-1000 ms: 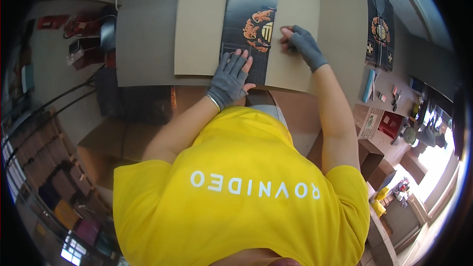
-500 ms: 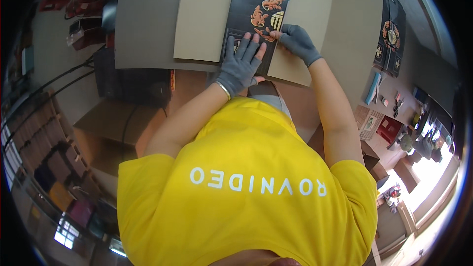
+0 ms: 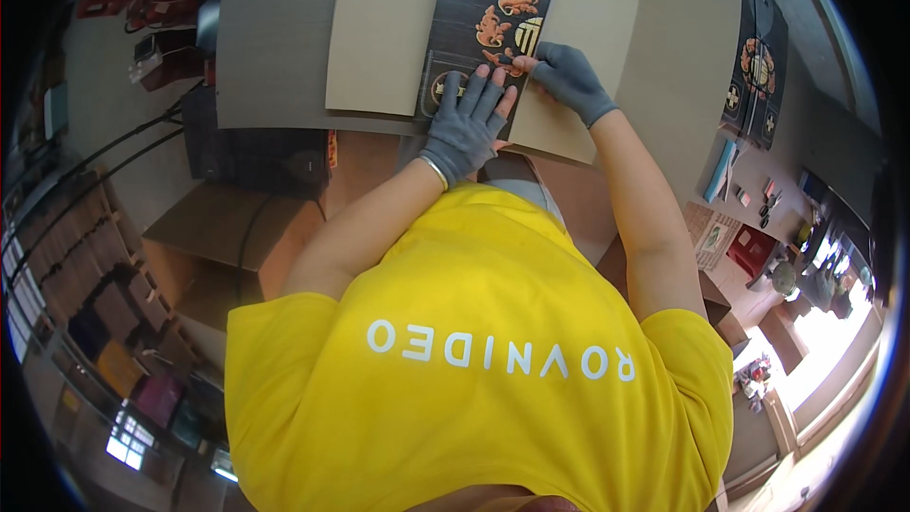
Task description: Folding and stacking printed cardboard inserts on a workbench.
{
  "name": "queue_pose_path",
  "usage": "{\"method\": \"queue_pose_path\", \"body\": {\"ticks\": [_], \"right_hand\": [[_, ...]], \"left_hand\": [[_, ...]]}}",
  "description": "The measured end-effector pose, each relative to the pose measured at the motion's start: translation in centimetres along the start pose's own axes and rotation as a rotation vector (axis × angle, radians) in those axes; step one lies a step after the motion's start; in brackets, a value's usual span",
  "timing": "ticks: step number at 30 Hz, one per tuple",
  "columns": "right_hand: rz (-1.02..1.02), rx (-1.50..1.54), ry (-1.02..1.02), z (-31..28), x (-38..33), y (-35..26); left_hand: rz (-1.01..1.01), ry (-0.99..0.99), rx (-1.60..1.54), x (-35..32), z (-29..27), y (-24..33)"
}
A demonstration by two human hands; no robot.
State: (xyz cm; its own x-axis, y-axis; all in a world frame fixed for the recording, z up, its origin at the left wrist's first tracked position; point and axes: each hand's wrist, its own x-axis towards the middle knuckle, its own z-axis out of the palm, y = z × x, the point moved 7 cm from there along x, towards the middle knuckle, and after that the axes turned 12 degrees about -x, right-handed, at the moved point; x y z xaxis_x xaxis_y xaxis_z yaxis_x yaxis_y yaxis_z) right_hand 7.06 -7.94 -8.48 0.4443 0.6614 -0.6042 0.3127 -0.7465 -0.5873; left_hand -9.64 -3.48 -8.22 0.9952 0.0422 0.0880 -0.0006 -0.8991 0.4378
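Note:
A large cardboard sheet (image 3: pixel 384 28) lies before me, its plain tan and grey panels on both sides of a dark strip. That dark printed panel (image 3: pixel 464 14) carries orange cloud-like shapes and a pale yellow emblem. Across the panel's near end my left hand (image 3: pixel 464 128), in a grey fingertip-less glove, lies flat with fingers spread. My right hand (image 3: pixel 572 83), gloved alike, is closed at the panel's right edge. Its thumb and forefinger tips come together over the orange print. Whatever they may pinch is too small to make out.
To the right lies a similar dark printed piece (image 3: pixel 755 66) with a cord across it. Below it are a blue-and-white object (image 3: pixel 720 169) and scissors (image 3: pixel 768 204). An open brown carton (image 3: pixel 227 237) stands at the left, beside a black box (image 3: pixel 254 147).
My left hand has slid slightly to the right and toward me, uncovering a round mark on the panel. My right hand stays closed at the panel's edge, shifted a little left.

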Motion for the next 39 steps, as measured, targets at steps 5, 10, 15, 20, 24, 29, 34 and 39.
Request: {"method": "queue_pose_path", "body": {"ticks": [5,10,15,20,24,29,34,39], "right_hand": [[0.009,0.024,0.018,0.2,0.3,0.6],[-0.139,-0.163,0.224,-1.0,-0.1,-0.7],[-0.131,-0.419,0.456,-3.8,1.3,-5.0],[-0.809,-0.884,0.720,2.9,6.6,-18.2],[-0.873,-0.955,0.611,5.9,11.2,-18.0],[-0.644,-1.018,0.823,-5.1,21.9,-17.0],[-0.610,-1.119,0.971,-14.5,29.9,-14.2],[-1.148,-1.054,0.704,-5.2,21.7,-18.7]], "left_hand": [[0.001,-0.002,-0.017,0.2,0.2,0.0],[0.006,0.001,-0.019,0.3,0.2,-0.1],[-0.018,-0.049,-0.073,0.3,-0.3,-0.1],[0.011,-0.008,-0.133,0.1,0.3,-0.6],[-0.047,-0.011,-0.218,0.1,-0.1,-0.7],[-0.076,-0.027,-0.188,-0.3,-0.4,-0.2],[0.018,0.037,-0.243,-0.1,0.5,0.4],[-0.044,0.105,-0.403,-0.3,0.7,-0.9]]}}
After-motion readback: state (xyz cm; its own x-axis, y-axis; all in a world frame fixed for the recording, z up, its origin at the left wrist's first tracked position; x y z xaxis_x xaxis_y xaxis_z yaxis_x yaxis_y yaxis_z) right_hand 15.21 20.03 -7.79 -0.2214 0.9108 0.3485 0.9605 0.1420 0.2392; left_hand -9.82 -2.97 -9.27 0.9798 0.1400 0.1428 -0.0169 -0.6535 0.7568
